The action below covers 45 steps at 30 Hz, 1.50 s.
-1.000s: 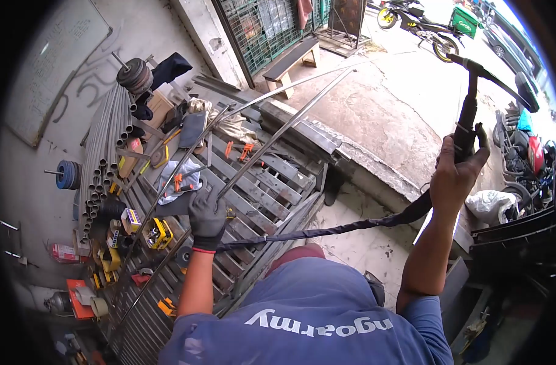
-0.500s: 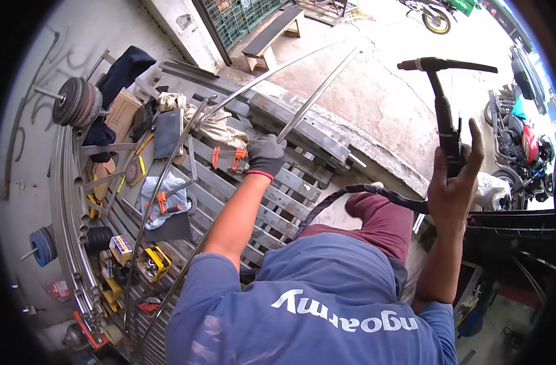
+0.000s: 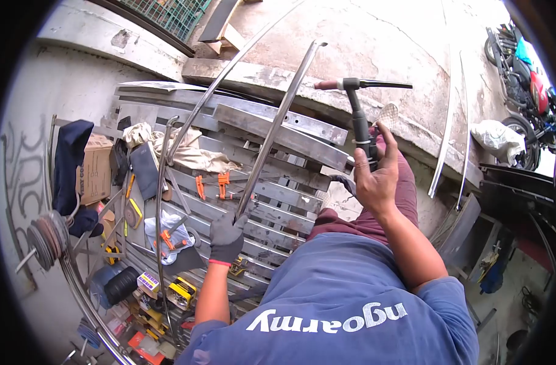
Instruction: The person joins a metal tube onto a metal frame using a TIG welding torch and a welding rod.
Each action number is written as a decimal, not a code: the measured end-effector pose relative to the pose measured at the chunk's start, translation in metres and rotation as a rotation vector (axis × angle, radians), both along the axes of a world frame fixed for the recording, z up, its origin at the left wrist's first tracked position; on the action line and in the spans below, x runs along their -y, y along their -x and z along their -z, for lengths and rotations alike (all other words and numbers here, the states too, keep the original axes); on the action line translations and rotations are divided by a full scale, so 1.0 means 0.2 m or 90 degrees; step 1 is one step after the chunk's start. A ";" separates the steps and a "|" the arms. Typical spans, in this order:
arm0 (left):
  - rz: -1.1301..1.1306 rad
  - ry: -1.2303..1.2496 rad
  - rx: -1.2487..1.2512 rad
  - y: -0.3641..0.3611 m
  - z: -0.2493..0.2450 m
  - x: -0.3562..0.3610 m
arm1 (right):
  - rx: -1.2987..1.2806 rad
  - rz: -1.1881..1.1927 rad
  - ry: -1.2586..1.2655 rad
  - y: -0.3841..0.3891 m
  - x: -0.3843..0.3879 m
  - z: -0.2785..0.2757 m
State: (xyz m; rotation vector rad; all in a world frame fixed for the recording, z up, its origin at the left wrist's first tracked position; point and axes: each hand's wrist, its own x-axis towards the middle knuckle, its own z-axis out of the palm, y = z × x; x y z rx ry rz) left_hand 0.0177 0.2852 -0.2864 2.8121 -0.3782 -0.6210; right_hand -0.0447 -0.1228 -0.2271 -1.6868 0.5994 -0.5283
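My left hand (image 3: 227, 238), in a dark grey glove with a red cuff, is closed round the lower part of a shiny metal tube (image 3: 279, 125). The tube slants up and away over the slatted metal bench (image 3: 272, 226). In my bare right hand (image 3: 378, 182) is a TIG welding torch (image 3: 359, 115), held upright by its handle. Its pinkish nozzle points left, near the tube but apart from it, and its long black back cap points right. A curved metal tube (image 3: 220, 82) runs up beside the held one.
Orange clamps (image 3: 223, 185), a tan cloth (image 3: 195, 155) and a plastic bag (image 3: 168, 234) lie on the bench. Weight plates (image 3: 46, 240) and a cardboard box (image 3: 95, 170) stand left. A concrete ledge (image 3: 265, 78) borders the bench; motorcycles (image 3: 530, 91) are at the right.
The view has shifted. My right hand has brought the torch left and lower, closer to the held tube. My left hand, still gripping the tube, appears lower and further left.
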 end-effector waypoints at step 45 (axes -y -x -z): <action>-0.057 0.161 0.049 -0.52 0.27 0.66 | -0.060 -0.095 0.044 -0.37 0.15 0.45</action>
